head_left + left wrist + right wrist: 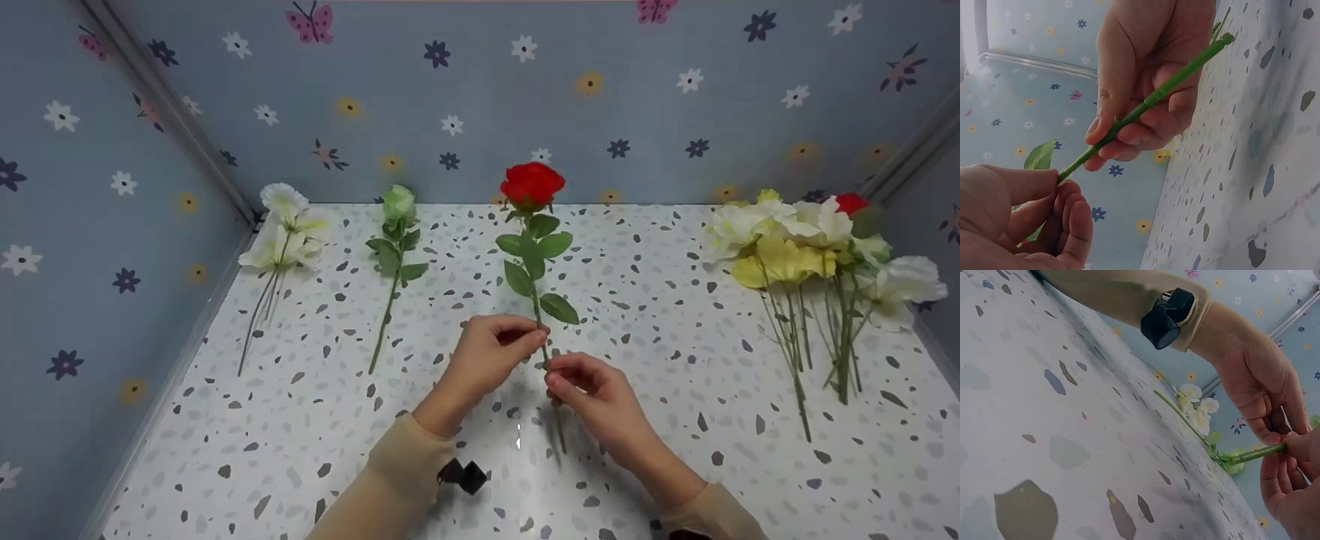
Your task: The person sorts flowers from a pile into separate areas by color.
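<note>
A red artificial rose (532,184) with green leaves is held by its stem over the middle of the table. My left hand (495,351) pinches the stem between thumb and fingers, just below the lowest leaf. Lower down, my right hand (596,397) pinches the same stem. In the left wrist view the green stem (1185,73) runs through the fingers of both hands, its cut end sticking out past the right hand (1145,84). The right wrist view shows the stem (1261,453) tilted, with the left hand (1258,382) beyond it.
At left lie white flowers (281,244) and a pale green rose (398,204). A pile of white, yellow and red flowers (795,255) spreads on the right. Patterned walls (495,97) enclose the speckled table (300,420) at back and sides.
</note>
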### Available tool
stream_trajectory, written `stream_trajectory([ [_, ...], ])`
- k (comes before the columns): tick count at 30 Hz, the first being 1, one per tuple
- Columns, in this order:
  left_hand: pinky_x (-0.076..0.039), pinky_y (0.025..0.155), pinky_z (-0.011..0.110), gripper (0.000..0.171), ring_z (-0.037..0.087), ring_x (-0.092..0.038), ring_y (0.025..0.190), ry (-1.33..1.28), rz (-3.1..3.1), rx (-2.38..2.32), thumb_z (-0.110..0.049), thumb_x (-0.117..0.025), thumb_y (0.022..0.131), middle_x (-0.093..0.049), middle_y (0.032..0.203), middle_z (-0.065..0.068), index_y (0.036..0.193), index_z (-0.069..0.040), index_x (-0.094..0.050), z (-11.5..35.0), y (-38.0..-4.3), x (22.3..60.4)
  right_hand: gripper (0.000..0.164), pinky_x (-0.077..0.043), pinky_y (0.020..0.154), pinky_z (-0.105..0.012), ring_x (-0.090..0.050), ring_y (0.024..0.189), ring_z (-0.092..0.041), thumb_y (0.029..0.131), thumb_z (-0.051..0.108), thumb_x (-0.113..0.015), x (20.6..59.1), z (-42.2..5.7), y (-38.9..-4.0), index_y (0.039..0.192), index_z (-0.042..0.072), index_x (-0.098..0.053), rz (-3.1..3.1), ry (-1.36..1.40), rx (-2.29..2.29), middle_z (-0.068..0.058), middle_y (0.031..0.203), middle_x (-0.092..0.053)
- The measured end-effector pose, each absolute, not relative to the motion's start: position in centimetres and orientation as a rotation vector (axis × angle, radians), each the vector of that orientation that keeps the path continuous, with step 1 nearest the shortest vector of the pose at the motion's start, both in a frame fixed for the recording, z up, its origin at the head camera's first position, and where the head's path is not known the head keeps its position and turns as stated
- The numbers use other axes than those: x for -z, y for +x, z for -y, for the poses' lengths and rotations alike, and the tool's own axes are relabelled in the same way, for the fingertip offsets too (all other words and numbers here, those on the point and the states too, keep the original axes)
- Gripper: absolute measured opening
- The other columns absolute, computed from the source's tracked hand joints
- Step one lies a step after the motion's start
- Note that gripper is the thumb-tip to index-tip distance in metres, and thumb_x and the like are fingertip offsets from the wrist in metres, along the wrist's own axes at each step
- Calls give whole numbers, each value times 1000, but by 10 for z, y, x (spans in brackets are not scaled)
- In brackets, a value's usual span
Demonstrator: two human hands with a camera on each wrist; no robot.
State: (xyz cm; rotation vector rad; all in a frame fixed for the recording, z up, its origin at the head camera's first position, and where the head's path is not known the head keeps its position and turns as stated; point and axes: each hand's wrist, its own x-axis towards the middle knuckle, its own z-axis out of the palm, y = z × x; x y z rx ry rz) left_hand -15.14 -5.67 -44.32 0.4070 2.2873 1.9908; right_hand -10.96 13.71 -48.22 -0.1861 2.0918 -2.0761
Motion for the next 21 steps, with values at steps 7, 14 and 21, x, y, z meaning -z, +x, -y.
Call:
stream_trajectory([
  [7, -52, 66, 25, 15, 16, -63, 74, 337, -2308, -2049, -16, -73, 94, -71, 86, 6, 101, -4, -78, 59, -155, 444, 32, -60, 76, -35, -69, 85, -24, 94, 16, -73, 482, -134, -106, 114, -6, -63, -2048, -237, 1998, -17, 98, -68],
  [14, -57, 72, 30, 15, 34, -67, 81, 319, -2287, -2105, -15, -73, 95, -73, 91, 10, 104, -3, -77, 65, -158, 439, 28, -60, 75, -36, -70, 83, -27, 93, 15, -73, 485, -134, -106, 114, -3, -65, -2047, -302, 1965, -18, 99, -69],
  [21, -59, 74, 32, 23, 25, -69, 79, 394, -2204, -2035, -12, -74, 93, -74, 96, 12, 115, -5, -75, 58, -154, 440, 27, -60, 71, -34, -70, 79, -25, 93, 16, -75, 483, -135, -107, 111, -3, -68, -2119, -297, 2007, -17, 96, -70],
])
